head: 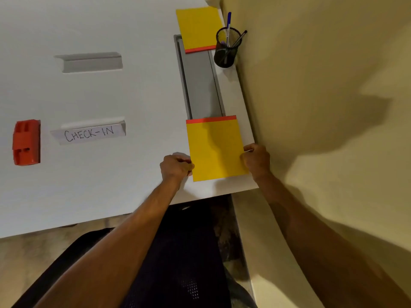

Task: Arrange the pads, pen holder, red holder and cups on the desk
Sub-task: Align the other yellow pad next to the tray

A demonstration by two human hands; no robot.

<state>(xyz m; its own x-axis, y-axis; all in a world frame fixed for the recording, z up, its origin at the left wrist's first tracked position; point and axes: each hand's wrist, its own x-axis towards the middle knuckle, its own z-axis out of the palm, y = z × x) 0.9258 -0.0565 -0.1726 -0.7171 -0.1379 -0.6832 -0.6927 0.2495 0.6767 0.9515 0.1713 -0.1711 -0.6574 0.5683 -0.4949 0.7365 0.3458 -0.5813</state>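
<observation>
A yellow pad with a red top strip (214, 147) lies flat near the desk's right front corner. My left hand (175, 167) pinches its left edge and my right hand (255, 160) pinches its right edge. A second yellow pad (198, 27) lies farther back, partly over a grey recessed channel. Beside it stands a black mesh pen holder (225, 53) with a blue pen and dark pens in it. The red holder (26, 142) lies on its side at the far left of the desk. No cups are in view.
The white desk (100, 178) carries a folded paper sign reading "CHECK-IN" (89, 134) and a blank folded sign (91, 62) behind it. A grey cable channel (200, 87) runs between the pads. A beige wall (322, 85) borders the desk's right side. A dark chair sits below.
</observation>
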